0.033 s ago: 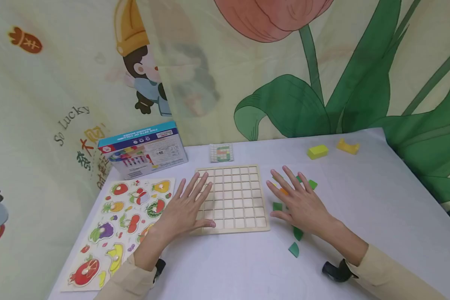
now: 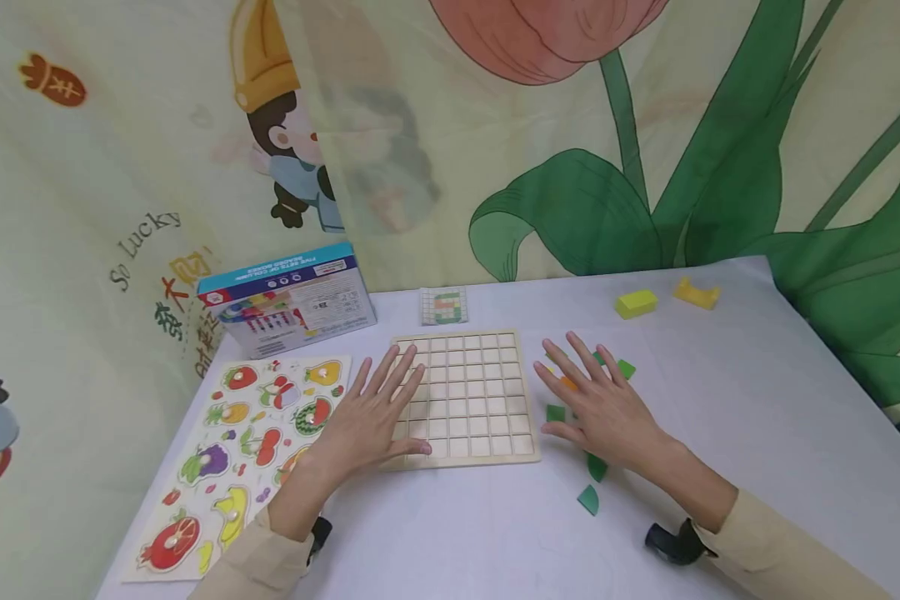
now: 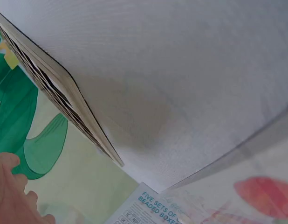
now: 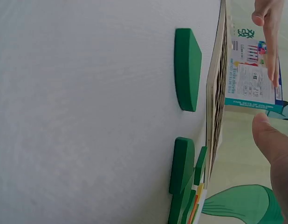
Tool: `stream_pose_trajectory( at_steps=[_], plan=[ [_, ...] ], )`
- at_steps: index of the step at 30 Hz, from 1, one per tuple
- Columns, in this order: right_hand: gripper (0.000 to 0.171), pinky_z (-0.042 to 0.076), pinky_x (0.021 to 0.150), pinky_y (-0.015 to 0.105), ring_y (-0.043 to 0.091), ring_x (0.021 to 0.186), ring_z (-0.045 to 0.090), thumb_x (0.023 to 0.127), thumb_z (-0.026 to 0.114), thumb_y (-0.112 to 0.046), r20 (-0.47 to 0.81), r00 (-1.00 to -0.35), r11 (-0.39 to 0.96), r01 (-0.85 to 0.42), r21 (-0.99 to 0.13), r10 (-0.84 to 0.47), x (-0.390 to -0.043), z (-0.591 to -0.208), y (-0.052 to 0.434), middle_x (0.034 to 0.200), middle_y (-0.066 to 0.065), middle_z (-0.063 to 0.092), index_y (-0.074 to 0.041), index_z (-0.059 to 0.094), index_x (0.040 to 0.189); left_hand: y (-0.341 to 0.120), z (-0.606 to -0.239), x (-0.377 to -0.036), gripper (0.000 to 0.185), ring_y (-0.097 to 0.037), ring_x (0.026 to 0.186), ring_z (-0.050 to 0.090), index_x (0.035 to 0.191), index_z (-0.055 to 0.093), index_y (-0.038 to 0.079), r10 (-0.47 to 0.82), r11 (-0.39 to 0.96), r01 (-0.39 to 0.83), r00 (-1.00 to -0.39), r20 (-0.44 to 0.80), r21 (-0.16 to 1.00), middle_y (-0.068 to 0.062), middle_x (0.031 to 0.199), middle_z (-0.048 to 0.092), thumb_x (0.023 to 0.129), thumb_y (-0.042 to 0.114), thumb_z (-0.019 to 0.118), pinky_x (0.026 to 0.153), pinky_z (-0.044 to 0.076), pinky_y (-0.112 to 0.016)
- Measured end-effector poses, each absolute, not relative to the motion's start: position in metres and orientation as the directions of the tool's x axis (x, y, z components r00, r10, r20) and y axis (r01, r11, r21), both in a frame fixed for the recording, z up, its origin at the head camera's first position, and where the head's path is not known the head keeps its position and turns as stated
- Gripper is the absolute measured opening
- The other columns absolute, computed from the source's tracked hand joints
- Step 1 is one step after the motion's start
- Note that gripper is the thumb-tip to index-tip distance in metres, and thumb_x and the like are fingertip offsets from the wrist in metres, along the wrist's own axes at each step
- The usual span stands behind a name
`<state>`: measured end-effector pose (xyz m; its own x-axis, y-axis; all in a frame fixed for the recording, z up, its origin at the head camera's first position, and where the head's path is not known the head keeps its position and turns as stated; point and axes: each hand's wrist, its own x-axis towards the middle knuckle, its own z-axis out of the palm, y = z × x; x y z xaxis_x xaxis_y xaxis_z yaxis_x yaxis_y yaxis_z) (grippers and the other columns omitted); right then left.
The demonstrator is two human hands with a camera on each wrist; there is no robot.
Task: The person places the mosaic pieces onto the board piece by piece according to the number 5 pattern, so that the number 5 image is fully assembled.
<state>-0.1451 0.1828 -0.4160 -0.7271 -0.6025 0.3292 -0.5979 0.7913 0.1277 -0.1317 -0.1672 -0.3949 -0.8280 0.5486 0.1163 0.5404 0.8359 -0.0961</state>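
My left hand (image 2: 371, 412) hovers with fingers spread at the left edge of a wooden grid board (image 2: 468, 400), whose square cells hold no pieces. On the other side, my right hand (image 2: 607, 408) is held palm down, fingers spread, above a scatter of small blocks. Among these are a green square (image 2: 556, 413), a green quarter-round piece (image 2: 588, 500) and an orange piece (image 2: 567, 383); others are partly hidden under the hand. In the right wrist view, a thick green block (image 4: 187, 70) lies beside the board's edge. Neither hand holds anything.
A fruit puzzle board (image 2: 270, 442) lies at the left, with a blue-and-white box (image 2: 288, 304) behind it. A small pattern card (image 2: 444, 307) sits behind the grid board. At the back right are a yellow-green block (image 2: 635, 304) and a yellow curved piece (image 2: 696, 293).
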Motion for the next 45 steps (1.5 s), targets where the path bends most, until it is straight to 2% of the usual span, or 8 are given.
stream_pose_trajectory(
  at_steps=[5,11,14,18,22,29,36,45],
  plan=[
    [0.087,0.014,0.117,0.060,0.036,0.151,0.006,0.079,0.069,-0.058,0.328,-0.745,0.804,-0.587,0.092,-0.581,-0.145,-0.413,0.186,0.164,0.006,0.015,-0.017,0.038,0.150,-0.169,-0.392,-0.133,0.103,-0.034,0.152,0.004,0.155,0.022,0.008,0.528,0.849,0.526,-0.845,0.079,-0.046,-0.013,0.165,0.005,0.080,0.069,0.059,0.121,0.012,-0.055],
    [0.083,0.013,0.117,0.059,0.034,0.151,0.005,0.080,0.071,-0.053,0.315,-0.796,0.843,-0.537,0.027,-0.517,-0.142,-0.410,0.193,0.163,0.007,0.017,-0.017,0.041,0.148,-0.182,-0.385,-0.144,0.102,-0.037,0.151,0.001,0.155,0.018,0.004,0.471,0.875,0.450,-0.877,-0.096,0.178,-0.014,0.165,0.000,0.083,0.058,0.065,0.120,0.012,-0.057],
    [0.081,0.014,0.116,0.060,0.033,0.151,0.005,0.081,0.073,-0.048,0.286,-0.830,0.863,-0.505,-0.025,-0.478,-0.144,-0.408,0.196,0.162,0.010,0.019,-0.015,0.041,0.148,-0.191,-0.384,-0.151,0.101,-0.039,0.151,0.001,0.154,0.016,0.002,0.458,0.874,0.398,-0.865,-0.202,0.280,-0.015,0.164,-0.001,0.084,0.052,0.068,0.118,0.015,-0.059],
    [0.078,0.014,0.115,0.064,0.036,0.150,0.007,0.083,0.073,-0.040,0.227,-0.877,0.880,-0.458,-0.127,-0.424,-0.152,-0.407,0.200,0.161,0.013,0.021,-0.013,0.039,0.149,-0.200,-0.386,-0.160,0.101,-0.041,0.150,0.002,0.155,0.014,0.001,0.464,0.863,0.324,-0.812,-0.355,0.387,-0.016,0.164,0.001,0.084,0.048,0.069,0.115,0.019,-0.063],
    [0.071,0.017,0.112,0.068,0.041,0.147,0.014,0.087,0.072,-0.033,0.167,-0.895,0.867,-0.442,-0.229,-0.413,-0.170,-0.406,0.204,0.158,0.018,0.026,-0.009,0.042,0.147,-0.203,-0.387,-0.165,0.100,-0.041,0.150,0.004,0.155,0.015,0.002,0.450,0.873,0.272,-0.772,-0.449,0.405,-0.016,0.164,0.002,0.083,0.044,0.072,0.116,0.019,-0.062],
    [0.054,0.022,0.108,0.071,0.046,0.141,0.025,0.090,0.068,-0.023,-0.001,-0.889,0.820,-0.421,-0.387,-0.457,-0.218,-0.404,0.208,0.151,0.022,0.039,-0.006,0.052,0.139,-0.200,-0.386,-0.169,0.107,-0.039,0.151,0.002,0.155,0.012,0.001,0.447,0.876,0.260,-0.755,-0.480,0.406,-0.015,0.164,-0.002,0.078,0.034,0.080,0.120,0.015,-0.054],
    [0.044,0.026,0.110,0.066,0.043,0.139,0.031,0.089,0.068,-0.013,-0.126,-0.870,0.830,-0.397,-0.391,-0.476,-0.250,-0.421,0.209,0.147,0.020,0.045,-0.011,0.061,0.132,-0.197,-0.392,-0.167,0.109,-0.033,0.152,-0.001,0.156,0.011,0.005,0.431,0.880,0.231,-0.758,-0.490,0.415,-0.008,0.165,-0.005,0.076,0.029,0.082,0.120,0.015,-0.054],
    [0.030,0.024,0.109,0.069,0.044,0.136,0.037,0.088,0.069,-0.013,-0.088,-0.885,0.828,-0.388,-0.406,-0.458,-0.261,-0.422,0.201,0.142,0.021,0.051,-0.010,0.070,0.117,-0.201,-0.394,-0.166,0.110,-0.031,0.152,-0.002,0.156,0.011,0.008,0.419,0.878,0.218,-0.780,-0.465,0.425,-0.006,0.165,-0.005,0.075,0.028,0.083,0.121,0.016,-0.052]
  ],
)
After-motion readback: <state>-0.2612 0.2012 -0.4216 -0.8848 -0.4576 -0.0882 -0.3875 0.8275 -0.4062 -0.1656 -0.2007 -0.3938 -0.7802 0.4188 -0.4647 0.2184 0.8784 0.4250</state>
